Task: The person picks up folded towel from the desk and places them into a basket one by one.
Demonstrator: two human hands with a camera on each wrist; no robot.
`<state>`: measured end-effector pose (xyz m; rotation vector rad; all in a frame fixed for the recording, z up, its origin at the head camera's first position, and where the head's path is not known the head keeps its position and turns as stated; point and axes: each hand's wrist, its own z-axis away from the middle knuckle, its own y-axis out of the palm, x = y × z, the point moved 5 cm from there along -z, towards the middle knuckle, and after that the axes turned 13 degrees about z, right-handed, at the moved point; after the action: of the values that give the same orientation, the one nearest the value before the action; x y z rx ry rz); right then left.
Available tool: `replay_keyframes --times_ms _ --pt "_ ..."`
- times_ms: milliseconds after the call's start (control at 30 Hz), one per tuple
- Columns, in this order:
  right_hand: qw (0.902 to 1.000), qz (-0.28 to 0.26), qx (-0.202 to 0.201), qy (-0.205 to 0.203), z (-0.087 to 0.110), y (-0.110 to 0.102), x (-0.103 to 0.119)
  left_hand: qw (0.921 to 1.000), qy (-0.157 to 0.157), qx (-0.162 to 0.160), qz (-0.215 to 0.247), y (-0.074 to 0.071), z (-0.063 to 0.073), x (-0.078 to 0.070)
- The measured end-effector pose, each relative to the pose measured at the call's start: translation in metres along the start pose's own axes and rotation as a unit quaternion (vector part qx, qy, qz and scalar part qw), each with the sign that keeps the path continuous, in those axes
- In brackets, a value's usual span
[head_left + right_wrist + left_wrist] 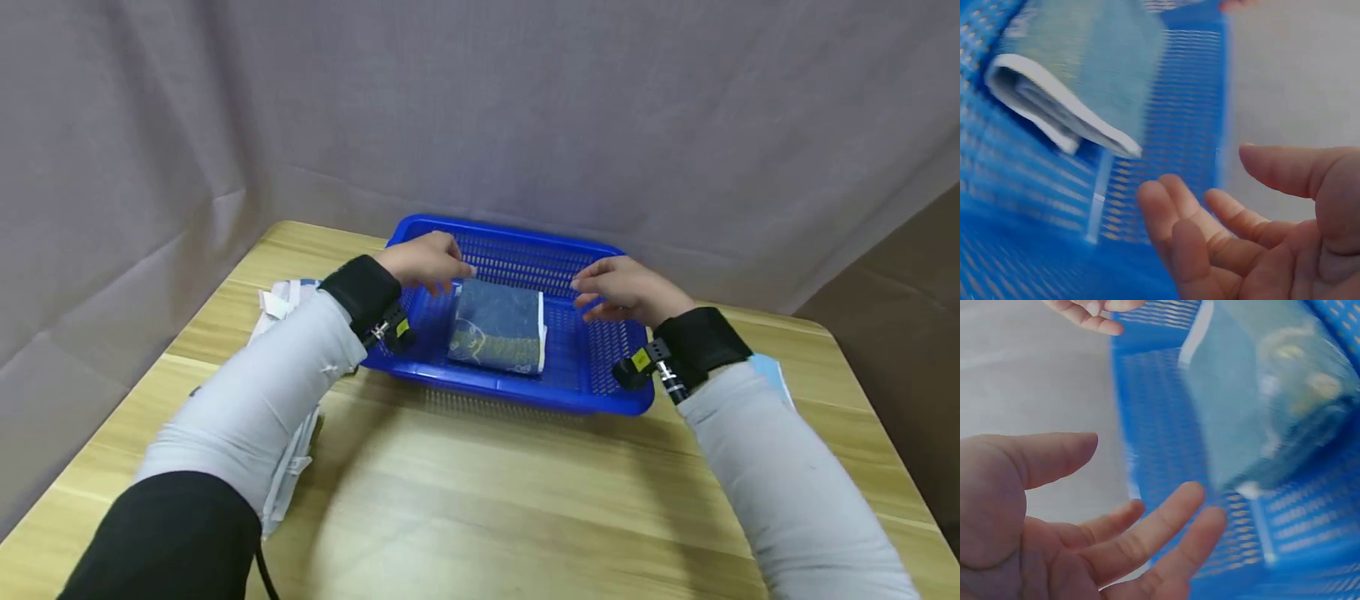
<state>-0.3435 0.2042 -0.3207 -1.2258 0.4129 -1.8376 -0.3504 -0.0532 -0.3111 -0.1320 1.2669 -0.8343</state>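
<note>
A folded blue-green cloth (pixel 501 321) with a pale pattern and white edges lies inside a blue plastic basket (pixel 480 385). My left hand (pixel 429 260) hovers over the basket's left side, with nothing between its fingers. Above the right side is my right hand (pixel 626 290), its fingers loosely bent and holding nothing. Seen from the left wrist, the cloth (pixel 1241 394) sits apart from the spread thumb and fingers. The right wrist view shows the folded layers at the cloth's white-edged end (pixel 1054 103), also away from the fingers.
The basket stands on a wooden table (pixel 465 500) near a grey curtain (pixel 525 108). A stack of whitish folded fabric (pixel 288 492) lies at the left, partly under the left forearm. Behind the right forearm a light-blue item (pixel 771 375) shows in part.
</note>
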Motion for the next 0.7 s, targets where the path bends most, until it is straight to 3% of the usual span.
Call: replay_keyframes --times_ms 233,367,533,700 --pt "0.9975 0.021 -0.066 -0.017 0.037 -0.056 -0.027 0.9977 0.061 -0.007 0.027 -0.015 0.026 -0.025" --pt "0.998 0.01 -0.059 -0.018 0.059 -0.074 -0.062 0.9965 0.077 -0.035 0.0 -0.021 0.047 -0.03" --pt "0.9985 -0.014 -0.047 -0.024 0.091 -0.078 -0.115 0.9893 0.116 -0.07 -0.053 -0.026 0.072 -0.027" --pt "0.9962 -0.049 -0.049 -0.053 0.116 -0.063 -0.161 0.9738 0.174 -0.114 -0.092 -0.016 0.093 -0.014"
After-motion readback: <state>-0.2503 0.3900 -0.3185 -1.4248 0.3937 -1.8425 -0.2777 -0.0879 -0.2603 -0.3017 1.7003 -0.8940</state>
